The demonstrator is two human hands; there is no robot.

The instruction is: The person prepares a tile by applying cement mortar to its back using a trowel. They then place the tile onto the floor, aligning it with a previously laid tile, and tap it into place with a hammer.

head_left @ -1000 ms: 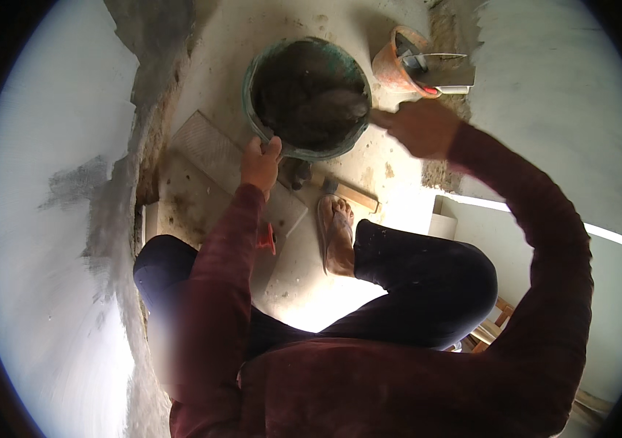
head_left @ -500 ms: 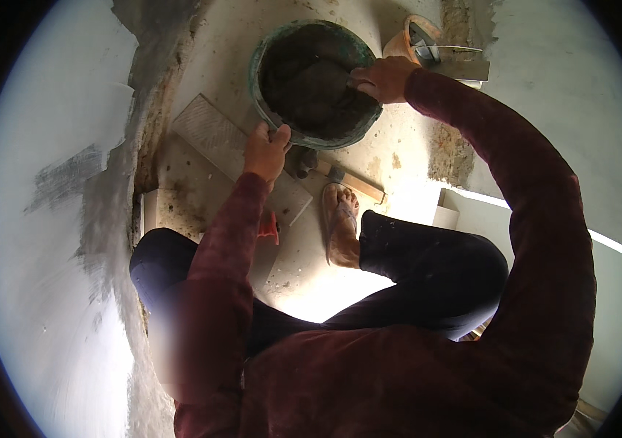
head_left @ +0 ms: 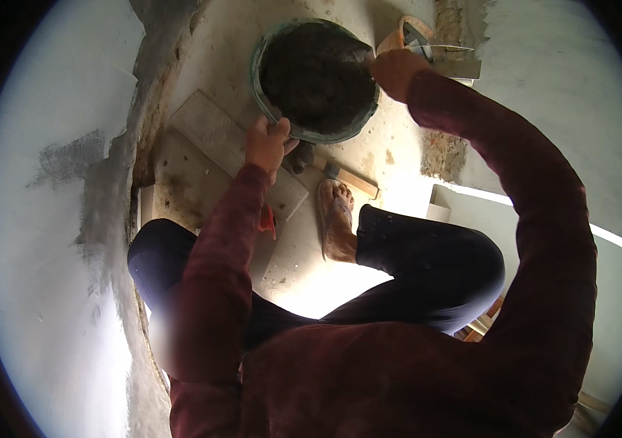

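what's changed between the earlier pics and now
The right hand moved forward and inward over the green tub, then drew back slightly to the right rim; whether it holds something is unclear. It now hides part of the orange bucket. The left hand stays on the near-left rim; the wooden-handled tool still lies on the floor.

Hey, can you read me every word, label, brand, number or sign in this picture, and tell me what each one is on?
There is no readable text.
The dark green round tub: no lettering visible on the part that shows.
The wooden handle of the dark-headed tool: no marking that can be made out.
The orange round bucket: partly hidden by the right hand; no lettering can be made out.
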